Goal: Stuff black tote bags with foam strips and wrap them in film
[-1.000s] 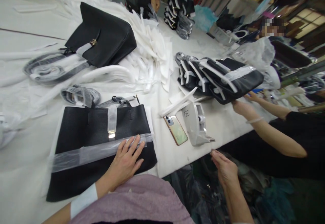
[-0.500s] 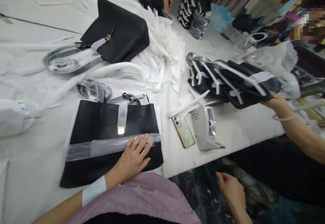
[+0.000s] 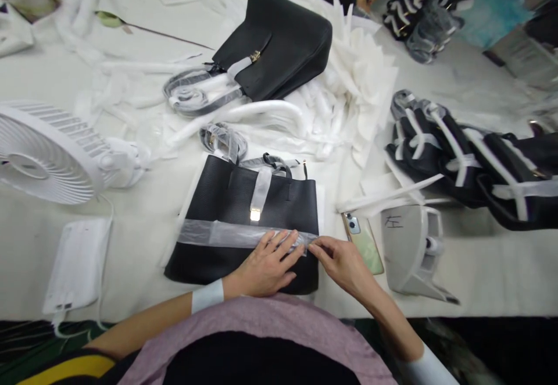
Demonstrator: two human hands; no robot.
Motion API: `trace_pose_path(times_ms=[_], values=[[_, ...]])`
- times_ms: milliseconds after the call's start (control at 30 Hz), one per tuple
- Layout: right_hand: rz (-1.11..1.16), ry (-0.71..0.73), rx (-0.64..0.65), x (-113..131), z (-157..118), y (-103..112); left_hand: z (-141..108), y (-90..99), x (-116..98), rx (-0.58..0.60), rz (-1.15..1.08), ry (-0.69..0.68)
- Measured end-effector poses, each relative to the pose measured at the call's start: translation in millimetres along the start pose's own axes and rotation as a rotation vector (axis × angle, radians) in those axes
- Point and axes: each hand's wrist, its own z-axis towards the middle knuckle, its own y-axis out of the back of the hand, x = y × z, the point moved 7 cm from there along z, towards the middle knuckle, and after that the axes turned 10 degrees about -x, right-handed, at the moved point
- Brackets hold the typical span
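Across a white bench (image 3: pixel 139 268), one black bag (image 3: pixel 281 199) lies flat, its clear band (image 3: pixel 231 234) apparently being worked at the right end. The left hand (image 3: pixel 264 268) presses, fingers spread; the right hand (image 3: pixel 346 263) appears to pinch the band's tip. Smoothing it would seem to call for steady pressure. Nearby: one fan (image 3: pixel 47 152), one phone (image 3: pixel 366 245), one dispenser (image 3: pixel 401 251), one upturned bag (image 3: pixel 292 42); the right-hand pile (image 3: pixel 462 170) defies counting.

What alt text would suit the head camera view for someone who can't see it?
A left hand lies on a clear strip across a black handbag, and a right hand pinches the strip's right end. Around them are a white fan, a phone and more black bags.
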Motion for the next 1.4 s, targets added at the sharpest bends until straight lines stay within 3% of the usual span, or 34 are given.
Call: trace_pose_path(times_ms=[133,367,467,633,833,1067,1233,1400], values=[[-0.169,-0.007,0.0,-14,5,-10,0,-0.1,0,-0.009,-0.013,-0.01],[-0.37,-0.122,-0.006,-19,13,-14,0,0.2,2,0.016,-0.038,0.013],[-0.423,-0.145,-0.008,-18,15,-12,0,3.4,-2,0.01,-0.04,-0.036],[-0.315,-0.16,-0.009,-14,9,-11,0,-1.7,-10,-0.05,0.013,-0.063],[-0.163,-0.235,-0.15,-20,-1,-8,-3,-7.3,-11,-0.152,0.025,-0.034],[-0.016,-0.293,-0.257,-24,-9,-9,-3,-7.6,-11,-0.105,0.072,-0.051],[0.02,-0.382,-0.277,-40,-10,-2,0,-13.3,-9,-0.162,0.126,-0.068],[0.043,-0.452,-0.314,-76,-13,-7,-1,-44.1,-3,-0.28,0.122,-0.138]])
